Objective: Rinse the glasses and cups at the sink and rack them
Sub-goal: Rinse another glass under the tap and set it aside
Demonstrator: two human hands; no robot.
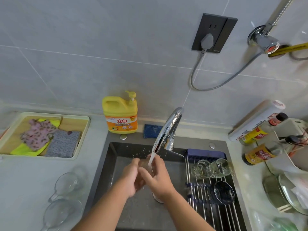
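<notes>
Your left hand (pixel 131 178) and right hand (pixel 159 176) both curl round a small clear glass (pixel 144 164), holding it under the chrome tap (pixel 168 129) stream over the dark sink (pixel 106 165). Two ribbed clear glasses (pixel 205 168) lie on the steel rod rack (pixel 204 212), just beside.

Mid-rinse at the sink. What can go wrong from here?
1. The glass is wet under the running water; if either grip, left hand or right hand, loosens, it could drop into the sink.
2. The rack already carries three glasses; setting another down could knock them.
3. Two cups stand on the counter near the left forearm; a swing might catch them.
</notes>
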